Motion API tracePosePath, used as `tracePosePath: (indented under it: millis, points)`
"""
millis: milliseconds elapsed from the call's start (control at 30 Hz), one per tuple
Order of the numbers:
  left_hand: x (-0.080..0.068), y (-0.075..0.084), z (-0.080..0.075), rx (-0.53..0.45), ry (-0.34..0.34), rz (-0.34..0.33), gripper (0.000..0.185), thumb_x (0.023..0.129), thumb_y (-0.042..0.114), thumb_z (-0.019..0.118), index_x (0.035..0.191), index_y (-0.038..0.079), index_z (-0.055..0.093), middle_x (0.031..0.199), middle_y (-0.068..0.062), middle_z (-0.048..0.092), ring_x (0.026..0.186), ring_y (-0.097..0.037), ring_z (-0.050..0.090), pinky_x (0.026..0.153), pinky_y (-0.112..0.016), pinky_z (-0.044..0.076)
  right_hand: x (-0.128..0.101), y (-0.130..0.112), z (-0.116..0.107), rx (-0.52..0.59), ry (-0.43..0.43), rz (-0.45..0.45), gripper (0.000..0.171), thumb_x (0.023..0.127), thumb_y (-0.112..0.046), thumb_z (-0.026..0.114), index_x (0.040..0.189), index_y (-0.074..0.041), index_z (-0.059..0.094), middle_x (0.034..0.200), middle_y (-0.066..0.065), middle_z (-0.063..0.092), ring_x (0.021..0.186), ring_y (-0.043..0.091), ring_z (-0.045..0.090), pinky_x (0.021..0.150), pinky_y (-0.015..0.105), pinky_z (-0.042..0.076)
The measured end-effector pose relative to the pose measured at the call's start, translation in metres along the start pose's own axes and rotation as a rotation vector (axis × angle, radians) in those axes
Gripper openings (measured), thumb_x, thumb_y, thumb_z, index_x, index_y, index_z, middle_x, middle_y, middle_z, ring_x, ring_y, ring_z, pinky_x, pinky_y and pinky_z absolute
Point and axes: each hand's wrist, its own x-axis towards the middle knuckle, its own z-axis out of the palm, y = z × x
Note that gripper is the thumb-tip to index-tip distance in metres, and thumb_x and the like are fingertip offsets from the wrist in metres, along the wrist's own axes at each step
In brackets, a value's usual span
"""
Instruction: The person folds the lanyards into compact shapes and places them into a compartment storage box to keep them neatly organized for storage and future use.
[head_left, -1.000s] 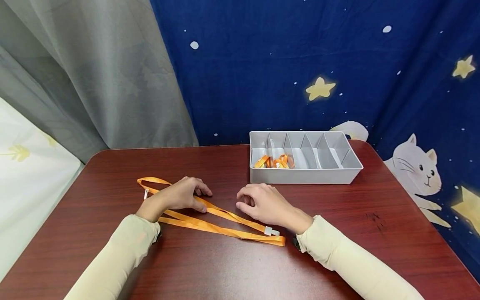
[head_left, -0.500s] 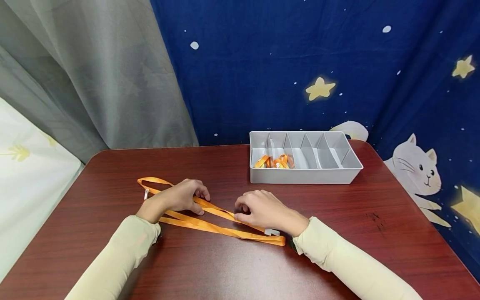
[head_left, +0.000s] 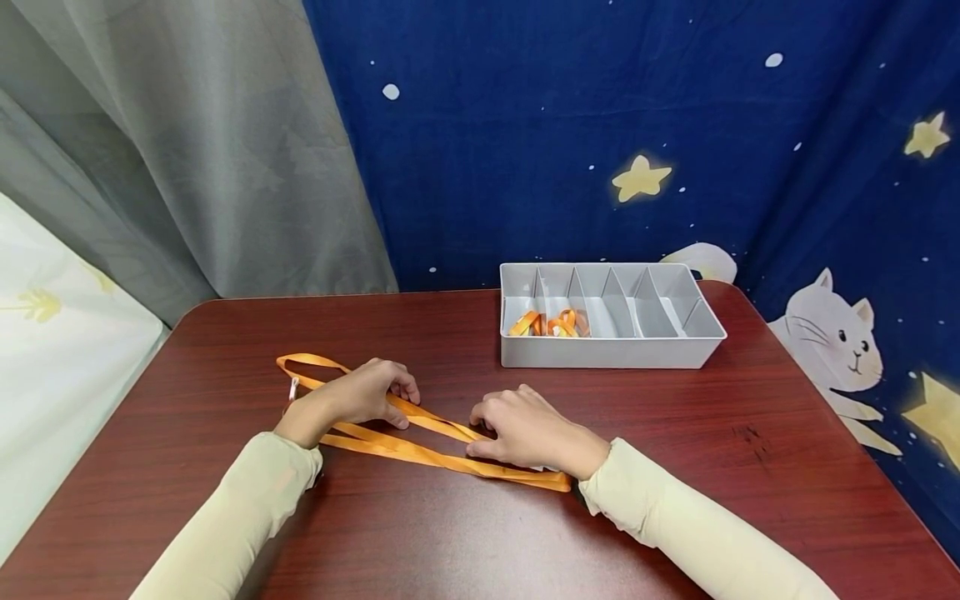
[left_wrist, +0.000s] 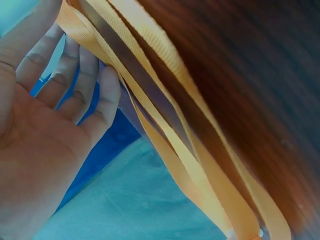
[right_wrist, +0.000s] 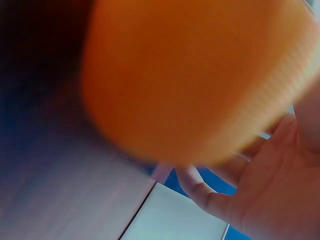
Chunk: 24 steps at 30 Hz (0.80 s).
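An orange lanyard lies stretched lengthwise in long loops on the table. Its white hook shows at the left end, while the white buckle near the right end is mostly hidden by my right hand. Over the left part my left hand rests with loosely bent fingers. In the left wrist view the strap runs past spread, relaxed fingers. My right hand is on the right part, thumb and forefinger at either side of a strap, without a visible pinch. A blurred orange band fills much of the right wrist view.
A grey divided box stands at the back right of the dark red table. Rolled orange lanyards lie in its two left compartments. Behind the table hang a blue star-patterned curtain and a grey curtain.
My right hand has come down and slightly toward me onto the lanyard, covering the white buckle. My left hand has barely shifted, and the lanyard lies almost as before.
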Motion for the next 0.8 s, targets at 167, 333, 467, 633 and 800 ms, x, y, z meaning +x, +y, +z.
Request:
tracePosePath:
  millis: [167, 333, 467, 633, 800]
  points:
    - [-0.0011, -0.0017, 0.0005, -0.017, 0.008, 0.026, 0.017, 0.075, 0.013, 0.087, 0.085, 0.017, 0.074, 0.085, 0.007, 0.063, 0.078, -0.011, 0.057, 0.071, -0.026, 0.051, 0.0011, -0.0014, 0.0020, -0.023, 0.012, -0.013, 0.021, 0.083, -0.037, 0.078, 0.090, -0.018, 0.073, 0.074, -0.008, 0.059, 0.061, 0.005, 0.047, 0.057, 0.030, 0.032]
    - [-0.0018, -0.0017, 0.0014, -0.032, 0.026, 0.056, 0.014, 0.075, 0.010, 0.087, 0.080, 0.018, 0.076, 0.082, 0.008, 0.064, 0.074, -0.008, 0.057, 0.067, -0.026, 0.051, 0.0026, -0.0034, 0.0040, -0.042, 0.024, -0.025, 0.017, 0.081, -0.032, 0.080, 0.083, -0.018, 0.070, 0.071, -0.010, 0.057, 0.059, 0.006, 0.046, 0.057, 0.029, 0.033]
    - [-0.0018, 0.0001, 0.0018, -0.044, 0.025, 0.059, 0.014, 0.075, 0.008, 0.086, 0.079, 0.018, 0.077, 0.082, 0.007, 0.066, 0.072, -0.008, 0.057, 0.064, -0.026, 0.051, 0.0035, -0.0055, 0.0041, -0.046, 0.028, -0.024, 0.019, 0.082, -0.028, 0.081, 0.075, -0.019, 0.066, 0.064, -0.013, 0.050, 0.056, 0.007, 0.045, 0.057, 0.029, 0.033]
    - [-0.0021, 0.0010, 0.0026, -0.051, 0.024, 0.067, 0.014, 0.075, 0.006, 0.085, 0.080, 0.017, 0.078, 0.082, 0.007, 0.067, 0.072, -0.008, 0.058, 0.064, -0.026, 0.052, 0.0053, -0.0072, 0.0046, -0.015, 0.015, -0.018, 0.020, 0.083, -0.024, 0.080, 0.073, -0.018, 0.064, 0.059, -0.013, 0.045, 0.054, 0.007, 0.042, 0.053, 0.027, 0.033]
    - [-0.0026, 0.0002, 0.0032, -0.061, 0.027, 0.078, 0.014, 0.075, 0.006, 0.085, 0.079, 0.017, 0.078, 0.081, 0.008, 0.067, 0.071, -0.006, 0.058, 0.063, -0.025, 0.052, 0.0073, -0.0076, 0.0056, 0.033, -0.010, 0.014, 0.023, 0.085, -0.021, 0.078, 0.070, -0.019, 0.061, 0.057, -0.012, 0.043, 0.053, 0.006, 0.041, 0.049, 0.024, 0.034]
